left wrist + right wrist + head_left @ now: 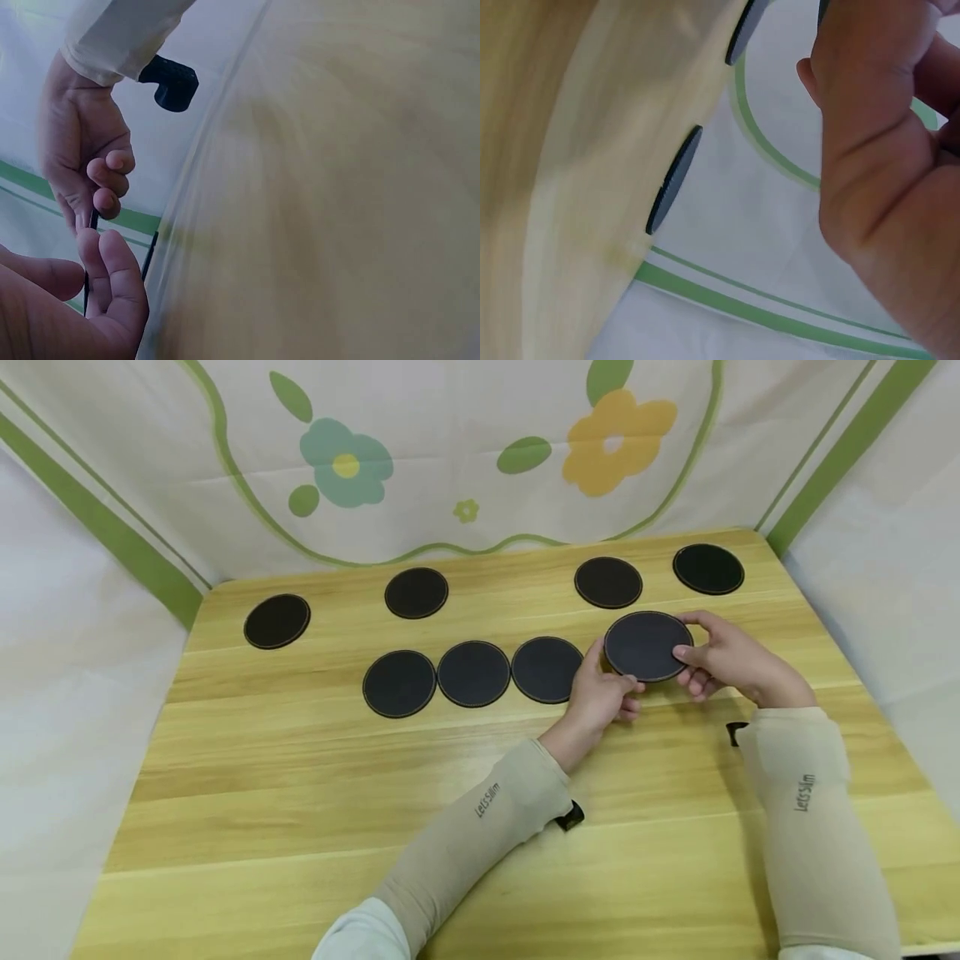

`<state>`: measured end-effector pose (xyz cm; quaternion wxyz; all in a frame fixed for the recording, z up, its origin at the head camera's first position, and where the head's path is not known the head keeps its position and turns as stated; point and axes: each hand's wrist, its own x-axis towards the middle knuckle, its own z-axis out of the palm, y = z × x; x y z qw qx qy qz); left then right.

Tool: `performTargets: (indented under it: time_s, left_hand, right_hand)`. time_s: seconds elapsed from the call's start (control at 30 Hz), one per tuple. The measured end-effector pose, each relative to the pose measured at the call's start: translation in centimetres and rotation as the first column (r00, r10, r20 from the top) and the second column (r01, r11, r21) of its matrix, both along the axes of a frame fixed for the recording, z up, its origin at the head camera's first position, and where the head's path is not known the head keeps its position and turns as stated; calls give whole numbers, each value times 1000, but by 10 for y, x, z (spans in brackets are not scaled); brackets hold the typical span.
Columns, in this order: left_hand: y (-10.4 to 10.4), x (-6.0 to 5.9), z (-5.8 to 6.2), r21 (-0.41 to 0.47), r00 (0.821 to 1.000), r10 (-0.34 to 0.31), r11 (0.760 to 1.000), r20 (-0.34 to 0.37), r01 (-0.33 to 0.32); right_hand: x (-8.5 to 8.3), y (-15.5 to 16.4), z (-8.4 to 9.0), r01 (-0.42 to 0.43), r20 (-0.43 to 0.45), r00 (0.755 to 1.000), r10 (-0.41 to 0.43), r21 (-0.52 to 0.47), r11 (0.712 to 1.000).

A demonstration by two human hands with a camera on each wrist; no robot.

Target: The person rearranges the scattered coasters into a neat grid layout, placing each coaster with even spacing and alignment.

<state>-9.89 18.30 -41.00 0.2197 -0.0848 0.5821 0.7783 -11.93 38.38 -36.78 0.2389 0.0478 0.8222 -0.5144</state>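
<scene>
- Head view: the left hand (600, 693) and right hand (723, 656) are both pinching one round black coaster (647, 646) by its rim, holding it just above the wooden table (300, 793), at the right end of a row of three coasters (474, 673). Four more coasters (608, 582) are lying along the far edge.
- Left wrist view: curled fingers (112, 259) are gripping the coaster's thin edge; the table is showing blurred.
- Right wrist view: the right hand (885, 172) is filling the frame, with two far coasters (673, 180) lying edge-on.

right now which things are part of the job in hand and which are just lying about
In hand:
held coaster, gripped by the left hand and right hand
row of three coasters beside it

Lying about:
four coasters along the far edge
flowered cloth behind the table
</scene>
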Motion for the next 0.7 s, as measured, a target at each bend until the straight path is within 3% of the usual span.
performTargets:
  time_s: [0.23,0.7]
  left_hand:
    - [-4,-3,-6,19,999,-39,999,27,39]
    - [-6,-3,-11,34,999,-15,999,31,14]
  right_hand:
    - [-8,-6,-9,-22,39,999,23,-24,999]
    - [-9,-5,-15,-47,80,995,54,-82,995]
